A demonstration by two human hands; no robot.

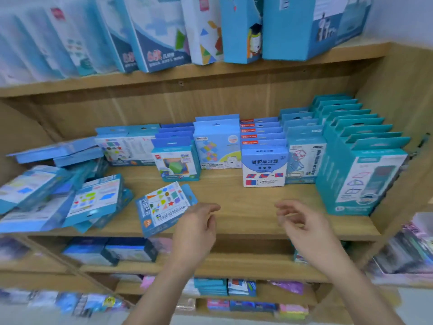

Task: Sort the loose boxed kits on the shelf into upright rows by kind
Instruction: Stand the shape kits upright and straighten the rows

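Note:
A wooden shelf (pixel 234 202) holds blue boxed kits. A shapes kit (pixel 164 207) lies flat near the front edge, just left of my left hand (pixel 199 227), which hovers with loosely curled fingers and holds nothing. My right hand (pixel 302 224) hovers over the bare front of the shelf, fingers relaxed and empty. A loose pile of kits (pixel 58 191) lies flat and askew at the left. Upright rows stand behind: a cube kit row (pixel 175 160), a white area-learner row (pixel 264 167), and a tall teal row (pixel 358 172) at the right.
The shelf above carries tall leaning boxes (pixel 164 36). Lower shelves hold more packs (pixel 110 250). A wooden side panel (pixel 403 113) closes the right end. Bare board lies between my hands and the rows.

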